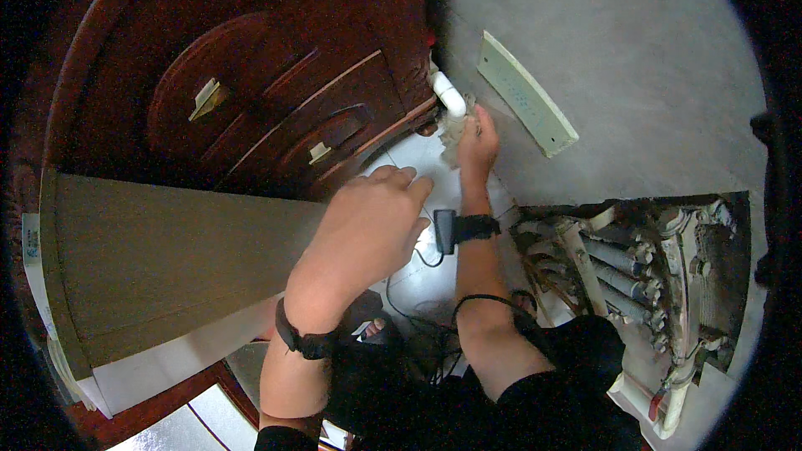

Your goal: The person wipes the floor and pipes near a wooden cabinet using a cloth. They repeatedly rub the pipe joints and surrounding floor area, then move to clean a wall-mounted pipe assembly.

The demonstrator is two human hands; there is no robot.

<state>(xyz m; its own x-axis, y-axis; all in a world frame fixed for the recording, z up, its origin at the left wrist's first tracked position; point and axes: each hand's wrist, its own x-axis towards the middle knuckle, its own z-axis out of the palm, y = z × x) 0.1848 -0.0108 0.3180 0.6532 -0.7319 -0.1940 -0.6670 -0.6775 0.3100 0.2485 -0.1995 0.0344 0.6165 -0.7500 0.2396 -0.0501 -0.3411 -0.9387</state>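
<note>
My left hand [379,216] hovers over the pale tiled floor [438,185], palm down, fingers loosely bent and a little apart, with nothing seen in it. My right hand [480,141] reaches further forward, its fingers curled at a grey crumpled material [452,138], putty or cloth; whether it grips this cannot be told. Just past the fingertips, a white plastic pipe elbow [452,97] runs from beside the dark red carved wooden cabinet [282,88] down to that grey material. Both wrists wear black straps, and a dark box with a cable [444,232] sits at the right one.
A pale green board [526,97] with small holes leans or is fixed by the grey wall [626,75]. At right, a wall recess [742,275] holds manifold pipes [680,282] and corrugated hoses [617,263]. A brown panel [182,269] stands at left. Black cables lie below.
</note>
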